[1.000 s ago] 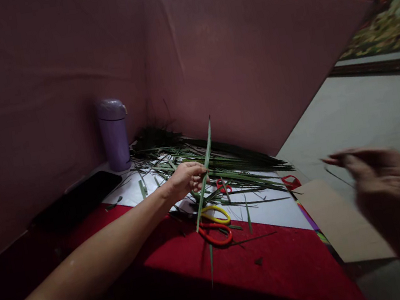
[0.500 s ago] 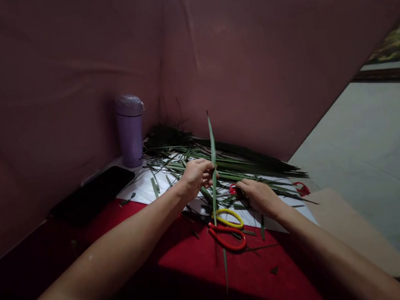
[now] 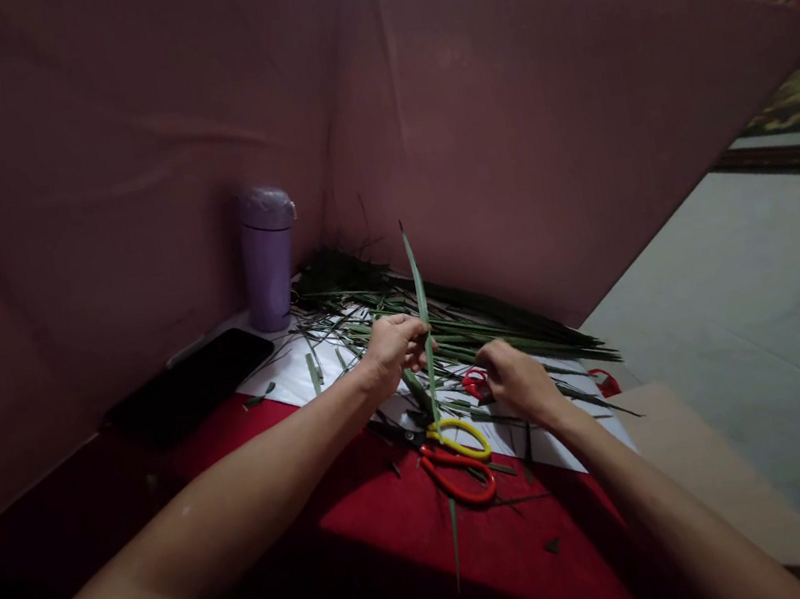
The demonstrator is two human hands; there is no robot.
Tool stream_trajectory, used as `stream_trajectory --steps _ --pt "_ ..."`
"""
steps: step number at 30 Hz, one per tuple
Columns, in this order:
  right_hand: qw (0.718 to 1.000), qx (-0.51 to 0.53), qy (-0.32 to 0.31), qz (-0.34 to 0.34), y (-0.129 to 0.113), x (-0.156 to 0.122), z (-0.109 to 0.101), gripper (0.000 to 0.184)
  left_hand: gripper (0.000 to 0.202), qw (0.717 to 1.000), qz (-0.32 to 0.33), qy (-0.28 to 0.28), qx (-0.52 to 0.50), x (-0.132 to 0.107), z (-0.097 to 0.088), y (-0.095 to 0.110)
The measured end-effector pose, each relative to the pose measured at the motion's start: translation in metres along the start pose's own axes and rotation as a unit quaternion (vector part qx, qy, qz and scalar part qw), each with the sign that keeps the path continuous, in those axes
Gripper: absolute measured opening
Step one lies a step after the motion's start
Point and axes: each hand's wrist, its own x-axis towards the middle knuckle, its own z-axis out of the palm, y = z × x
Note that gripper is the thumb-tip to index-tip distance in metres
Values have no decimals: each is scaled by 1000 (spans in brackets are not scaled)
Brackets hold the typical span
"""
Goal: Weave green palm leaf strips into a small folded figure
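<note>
My left hand (image 3: 393,349) pinches a long narrow green leaf strip (image 3: 417,281) near its middle. The strip stands almost upright, its tip above my fingers and its lower end hanging past the scissors. To the right, my right hand (image 3: 521,384) is curled over the white paper; whatever its fingers hold, if anything, is hidden. Beside those fingers lies a red looped object (image 3: 475,384), partly covered. Scissors (image 3: 465,471) with one yellow and one red handle rest below my hands on the front edge of the paper and the red cloth.
Long green leaves (image 3: 518,326) are heaped at the back of the white paper (image 3: 282,374), with cut scraps around. A purple tumbler (image 3: 269,270) stands back left, by a black phone-like slab (image 3: 192,378). Pink panels (image 3: 489,144) rise behind; cardboard (image 3: 698,455) lies right.
My right hand has risen slightly, away from the scissors. The leaf strip's tip has tilted a little left in my left hand. The whole view has shifted slightly.
</note>
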Motion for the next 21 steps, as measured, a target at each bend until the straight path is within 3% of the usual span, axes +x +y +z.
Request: stream_trajectory --steps 4,9,13,15,17,19,21 --pt "997 -19 -52 -61 -14 -16 1 19 5 1000 -7 -5 3 -2 1 -1" --pt "991 -51 -68 -105 -18 -11 -8 24 6 1000 -10 -22 11 -1 0 -2" --pt "994 -57 -60 -77 -6 -17 -20 20 5 1000 -12 -14 8 1 -1 0" --pt "998 8 -58 -23 1 -22 -25 22 4 1000 -9 -9 7 2 -1 -1" --pt "986 155 -50 37 1 -24 -28 22 5 1000 -3 -6 6 3 -1 -2" --pt "936 336 -68 77 -5 -22 -29 20 6 1000 3 -4 2 4 -2 -3" --pt "880 453 -95 104 -17 -19 -28 22 7 1000 9 2 2 5 -4 -3"
